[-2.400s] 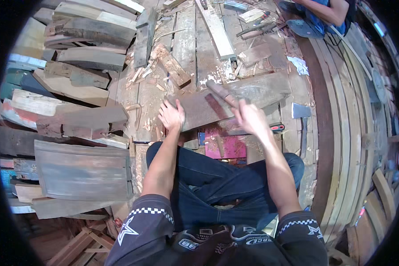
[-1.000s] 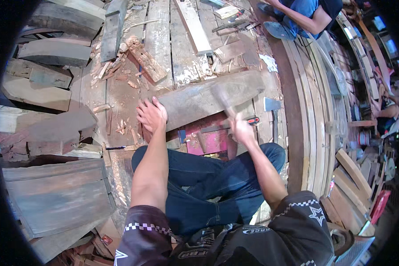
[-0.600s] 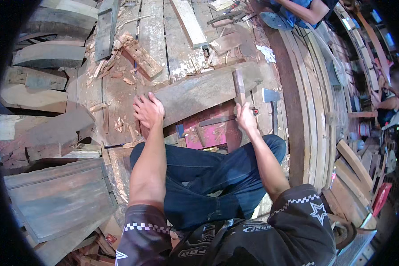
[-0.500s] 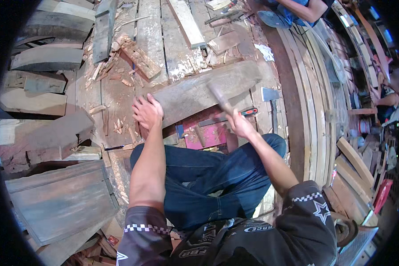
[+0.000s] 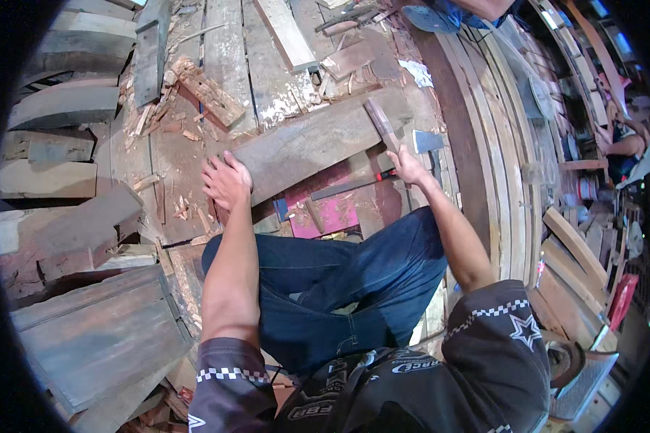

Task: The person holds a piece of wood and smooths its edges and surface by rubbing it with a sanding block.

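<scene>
At left end of plank (image 5: 303,144), left hand (image 5: 227,180) splayed palm-down, grip open; right hand (image 5: 410,166), extended forward, gripping brown tool (image 5: 380,121).

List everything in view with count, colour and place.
Wide board: 1, grey, before the person
Bar-shaped tool: 1, brown, board's right end
File-like tool: 1, grey with red handle, near board
Hatchet: 1, grey head, right of board
Flat panel: 1, pink, before knees
Plank: 1, cream, top centre
Large panel: 1, grey, lower left
Timber pieces: many, brown, left
Long planks: several, brown, right
Wood chips: many, tan, scattered
Crumpled sheet: 1, white, upper right
Other people: 2, clothing partly blue, upper right
Jeans: 1 pair, blue, lower middle
Shirt: 1, dark, bottom
Left grip: 1, bare, board's left end
Right grip: 1, bare, around bar-shaped tool
</scene>
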`<act>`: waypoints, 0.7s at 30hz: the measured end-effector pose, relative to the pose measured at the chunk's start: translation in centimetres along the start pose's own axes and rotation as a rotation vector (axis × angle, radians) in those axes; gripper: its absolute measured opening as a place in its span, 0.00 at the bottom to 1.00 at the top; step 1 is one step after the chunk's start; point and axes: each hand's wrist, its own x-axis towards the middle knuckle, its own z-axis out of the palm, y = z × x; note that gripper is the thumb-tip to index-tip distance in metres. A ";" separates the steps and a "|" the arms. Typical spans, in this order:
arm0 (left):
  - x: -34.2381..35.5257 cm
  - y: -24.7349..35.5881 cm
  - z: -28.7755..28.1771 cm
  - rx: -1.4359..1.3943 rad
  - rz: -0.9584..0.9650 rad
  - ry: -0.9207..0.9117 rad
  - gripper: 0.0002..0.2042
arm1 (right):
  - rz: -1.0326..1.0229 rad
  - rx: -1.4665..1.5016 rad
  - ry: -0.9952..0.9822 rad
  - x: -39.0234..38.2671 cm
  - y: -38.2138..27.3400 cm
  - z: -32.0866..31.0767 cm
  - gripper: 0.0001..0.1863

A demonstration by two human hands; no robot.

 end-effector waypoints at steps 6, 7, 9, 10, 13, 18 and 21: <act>0.2 -0.7 -0.1 -0.002 -0.016 -0.006 0.22 | -0.229 -0.342 -0.027 -1.4 3.8 -0.5 0.30; -0.2 0.2 0.0 -0.004 0.002 -0.016 0.22 | -0.070 -0.324 0.025 -2.1 4.4 -1.9 0.30; -0.4 0.7 0.2 -0.022 0.004 -0.015 0.22 | -0.121 -0.145 0.236 -1.3 6.7 -1.1 0.27; -0.3 0.3 0.2 -0.018 0.002 -0.008 0.22 | -0.190 -0.183 0.126 -1.4 6.0 -0.8 0.26; -0.1 0.1 -0.1 -0.019 -0.009 -0.039 0.21 | -0.566 -0.239 -0.001 -1.5 6.0 0.6 0.22; -0.6 1.8 -0.2 -0.080 -0.011 -0.120 0.25 | -0.128 -0.212 0.133 -0.5 8.0 -1.3 0.24; -0.1 -0.1 -0.2 -0.044 -0.015 -0.065 0.25 | -0.310 -0.329 -0.039 -2.3 5.9 0.0 0.29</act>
